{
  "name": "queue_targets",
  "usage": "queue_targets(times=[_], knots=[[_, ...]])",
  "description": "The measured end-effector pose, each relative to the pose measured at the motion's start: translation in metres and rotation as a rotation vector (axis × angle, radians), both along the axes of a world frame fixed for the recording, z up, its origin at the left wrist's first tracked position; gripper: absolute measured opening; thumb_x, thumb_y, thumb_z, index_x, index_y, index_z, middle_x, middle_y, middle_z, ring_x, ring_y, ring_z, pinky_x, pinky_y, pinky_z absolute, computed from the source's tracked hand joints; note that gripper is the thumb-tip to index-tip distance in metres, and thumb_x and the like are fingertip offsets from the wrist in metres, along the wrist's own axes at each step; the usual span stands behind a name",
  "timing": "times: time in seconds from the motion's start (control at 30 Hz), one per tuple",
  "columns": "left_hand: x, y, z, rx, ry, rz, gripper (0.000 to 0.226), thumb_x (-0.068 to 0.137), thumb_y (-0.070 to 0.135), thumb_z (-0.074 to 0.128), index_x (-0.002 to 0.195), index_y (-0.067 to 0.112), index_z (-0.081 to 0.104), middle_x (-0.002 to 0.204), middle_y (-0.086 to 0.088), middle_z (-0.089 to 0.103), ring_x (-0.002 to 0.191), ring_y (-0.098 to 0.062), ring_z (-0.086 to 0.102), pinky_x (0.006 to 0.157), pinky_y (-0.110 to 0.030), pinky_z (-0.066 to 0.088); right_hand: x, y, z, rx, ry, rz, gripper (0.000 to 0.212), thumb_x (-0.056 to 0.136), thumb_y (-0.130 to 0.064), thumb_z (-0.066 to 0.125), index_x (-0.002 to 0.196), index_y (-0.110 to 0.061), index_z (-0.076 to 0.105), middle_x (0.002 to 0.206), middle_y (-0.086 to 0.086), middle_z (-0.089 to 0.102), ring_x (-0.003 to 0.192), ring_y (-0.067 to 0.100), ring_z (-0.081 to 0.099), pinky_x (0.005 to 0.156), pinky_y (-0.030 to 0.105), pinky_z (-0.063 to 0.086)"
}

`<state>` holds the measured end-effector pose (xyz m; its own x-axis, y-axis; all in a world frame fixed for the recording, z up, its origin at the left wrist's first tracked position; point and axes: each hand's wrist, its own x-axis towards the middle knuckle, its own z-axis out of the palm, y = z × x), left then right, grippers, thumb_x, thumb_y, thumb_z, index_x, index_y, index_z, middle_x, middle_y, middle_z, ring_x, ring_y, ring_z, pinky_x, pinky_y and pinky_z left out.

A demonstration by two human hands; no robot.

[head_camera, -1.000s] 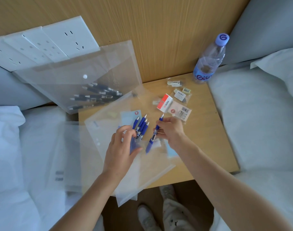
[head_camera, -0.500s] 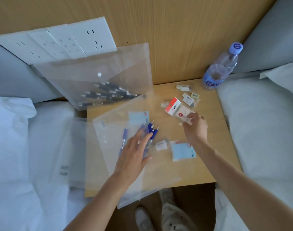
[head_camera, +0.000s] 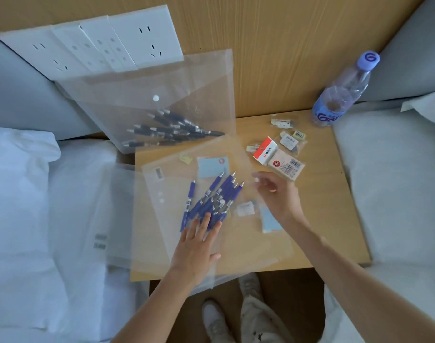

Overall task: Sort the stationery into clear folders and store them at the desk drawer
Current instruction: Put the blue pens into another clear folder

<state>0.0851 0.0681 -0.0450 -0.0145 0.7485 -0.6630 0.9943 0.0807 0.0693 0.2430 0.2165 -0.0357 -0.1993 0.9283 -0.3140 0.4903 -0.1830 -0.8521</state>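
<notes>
Laying the blue pens (head_camera: 212,203) in a bunch on the clear folder (head_camera: 162,243) in the middle of the bedside table (head_camera: 335,214), likely so all the same kind go in together. Pressing down on the near ends of the pens with the left hand (head_camera: 199,246), fingers straight and flat, holding nothing, probably keeping them from rolling. Hovering the right hand (head_camera: 280,196) just beside the pen tips, fingers loose and half open, gripping nothing; hard to say if touching the folder's flap. Leaning a second clear folder (head_camera: 199,95), already holding dark pens (head_camera: 171,129), against the wall at the far left corner. Leaving the erasers (head_camera: 275,157) near the far right corner, waiting to be sorted. Standing a water bottle (head_camera: 340,95) at the far right corner.
</notes>
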Motion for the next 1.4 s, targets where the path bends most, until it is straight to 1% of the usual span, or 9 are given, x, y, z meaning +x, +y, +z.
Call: queue_targets(times=[0.03, 0.1, 0.2, 0.37, 0.6, 0.77, 0.9, 1.17, 1.4], knots=[[0.001, 0.001, -0.001, 0.001, -0.001, 0.006, 0.076, 0.097, 0.051, 0.033, 0.147, 0.027, -0.019, 0.156, -0.004, -0.022, 0.145, -0.028, -0.013, 0.119, -0.041, 0.004, -0.004, -0.008, 0.002, 0.073, -0.036, 0.074, 0.024, 0.088, -0.007, 0.058, 0.100, -0.024, 0.071, 0.090, -0.009, 0.066, 0.070, 0.001, 0.056, 0.066, 0.006, 0.041], [0.001, 0.001, -0.002, -0.005, 0.004, 0.006, 0.076, 0.097, 0.051, 0.032, 0.147, 0.026, -0.020, 0.156, -0.004, -0.023, 0.145, -0.028, -0.014, 0.119, -0.042, 0.004, -0.012, -0.026, 0.001, 0.178, -0.101, 0.191, 0.027, 0.089, -0.006, 0.057, 0.109, -0.019, 0.070, 0.099, -0.006, 0.066, 0.072, 0.003, 0.055, 0.066, 0.006, 0.039], [0.000, 0.001, -0.003, -0.020, 0.010, 0.002, 0.076, 0.098, 0.052, 0.031, 0.146, 0.027, -0.022, 0.155, -0.005, -0.024, 0.144, -0.029, -0.014, 0.119, -0.043, 0.005, -0.023, -0.044, -0.009, 0.192, -0.135, 0.285, 0.027, 0.090, -0.005, 0.055, 0.111, -0.014, 0.070, 0.108, 0.000, 0.067, 0.089, 0.009, 0.060, 0.071, 0.005, 0.037], [0.001, 0.004, 0.000, -0.047, 0.017, -0.002, 0.074, 0.098, 0.050, 0.031, 0.148, 0.025, -0.018, 0.156, -0.006, -0.022, 0.144, -0.031, -0.014, 0.118, -0.045, 0.006, -0.039, -0.061, -0.031, 0.199, -0.297, 0.425, 0.028, 0.090, -0.003, 0.051, 0.112, -0.009, 0.067, 0.119, 0.004, 0.062, 0.109, 0.027, 0.054, 0.092, 0.032, 0.040], [-0.001, 0.005, 0.003, -0.026, -0.016, 0.004, 0.075, 0.099, 0.044, 0.037, 0.149, 0.025, -0.016, 0.157, -0.005, -0.020, 0.145, -0.030, -0.012, 0.117, -0.044, 0.003, -0.037, -0.071, -0.033, 0.264, -0.395, 0.485, 0.042, 0.095, -0.012, 0.045, 0.137, -0.013, 0.047, 0.138, 0.000, 0.046, 0.123, 0.020, 0.040, 0.099, 0.025, 0.024], [-0.003, 0.007, 0.006, -0.005, -0.002, -0.020, 0.074, 0.100, 0.040, 0.039, 0.150, 0.024, -0.013, 0.158, -0.005, -0.016, 0.145, -0.030, -0.009, 0.116, -0.042, 0.004, -0.042, -0.071, -0.029, 0.303, -0.571, 0.602, 0.047, 0.099, -0.014, 0.039, 0.146, -0.016, 0.034, 0.144, 0.000, 0.036, 0.130, 0.023, 0.033, 0.107, 0.032, 0.022], [-0.007, 0.009, 0.005, -0.014, -0.001, -0.016, 0.072, 0.100, 0.041, 0.038, 0.150, 0.026, -0.012, 0.158, -0.004, -0.014, 0.145, -0.029, -0.009, 0.117, -0.042, 0.005, -0.049, -0.067, -0.024, 0.341, -0.732, 0.694, 0.052, 0.098, -0.014, 0.036, 0.148, -0.016, 0.023, 0.142, 0.002, 0.032, 0.127, 0.025, 0.033, 0.107, 0.036, 0.023], [-0.007, 0.009, 0.004, -0.025, 0.021, -0.028, 0.072, 0.100, 0.043, 0.036, 0.150, 0.027, -0.014, 0.158, -0.003, -0.017, 0.145, -0.028, -0.012, 0.116, -0.044, 0.005, -0.052, -0.063, -0.018, 0.382, -0.877, 0.783, 0.056, 0.096, -0.015, 0.042, 0.148, -0.014, 0.021, 0.139, 0.006, 0.035, 0.126, 0.027, 0.034, 0.107, 0.041, 0.023], [-0.007, 0.010, -0.001, -0.016, 0.042, -0.040, 0.067, 0.102, 0.032, 0.035, 0.150, 0.025, -0.011, 0.158, -0.005, -0.014, 0.145, -0.029, -0.008, 0.116, -0.045, 0.006, -0.060, -0.056, -0.015, 0.385, -0.885, 0.794, 0.041, 0.095, -0.022, 0.044, 0.135, -0.016, 0.042, 0.126, 0.005, 0.045, 0.117, 0.026, 0.043, 0.098, 0.040, 0.029]])
